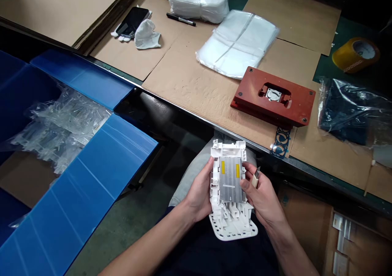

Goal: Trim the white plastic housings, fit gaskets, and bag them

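Both of my hands hold a white plastic housing (230, 214) over my lap, below the table's edge. A grey metal plate (229, 182) with two yellow strips sits in its middle. My left hand (199, 192) grips the housing's left side, thumb on its edge. My right hand (261, 194) grips the right side, thumb on the metal plate, and also holds a small beige-handled tool (255, 179) between its fingers.
On the cardboard-covered table lie a red fixture block (274, 97), stacks of clear bags (237, 43), a yellow tape roll (355, 54), a black marker (181, 19), a phone (132, 21) and a white glove (147, 35). A blue bin (79, 186) with clear wrappers stands at my left.
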`<state>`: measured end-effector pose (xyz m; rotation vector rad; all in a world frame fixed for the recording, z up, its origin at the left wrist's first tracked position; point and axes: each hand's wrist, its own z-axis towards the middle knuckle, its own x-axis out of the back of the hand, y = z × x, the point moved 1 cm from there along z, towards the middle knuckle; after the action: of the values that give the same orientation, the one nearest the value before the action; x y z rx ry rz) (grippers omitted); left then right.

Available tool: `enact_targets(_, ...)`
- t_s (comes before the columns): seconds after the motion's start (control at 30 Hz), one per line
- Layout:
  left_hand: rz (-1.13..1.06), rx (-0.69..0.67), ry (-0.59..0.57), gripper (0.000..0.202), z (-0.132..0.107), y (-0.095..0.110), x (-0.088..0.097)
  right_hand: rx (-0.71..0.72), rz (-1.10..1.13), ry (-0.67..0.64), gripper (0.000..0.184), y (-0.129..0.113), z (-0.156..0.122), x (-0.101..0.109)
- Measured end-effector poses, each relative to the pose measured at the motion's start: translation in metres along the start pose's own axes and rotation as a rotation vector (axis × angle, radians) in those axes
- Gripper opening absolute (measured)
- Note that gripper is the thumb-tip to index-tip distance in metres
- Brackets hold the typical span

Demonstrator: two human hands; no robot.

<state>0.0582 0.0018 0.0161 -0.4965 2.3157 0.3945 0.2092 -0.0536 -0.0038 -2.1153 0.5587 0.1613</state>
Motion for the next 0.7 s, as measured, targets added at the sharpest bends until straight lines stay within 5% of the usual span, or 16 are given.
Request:
enact_targets(0.47,-0.025,0.049,-0.062,0.060,0.0024,0.0049,-0.0013,-0.018,-0.039,0.060,0.050,-0.0048,0.0018,-0.0036)
enact_targets(0.7,0.065,0.107,-0.041,0.062,0.0001,0.0036,0.0042,-0.141,0.018,-0.108,0.049,-0.0042,0.0008,0.0037)
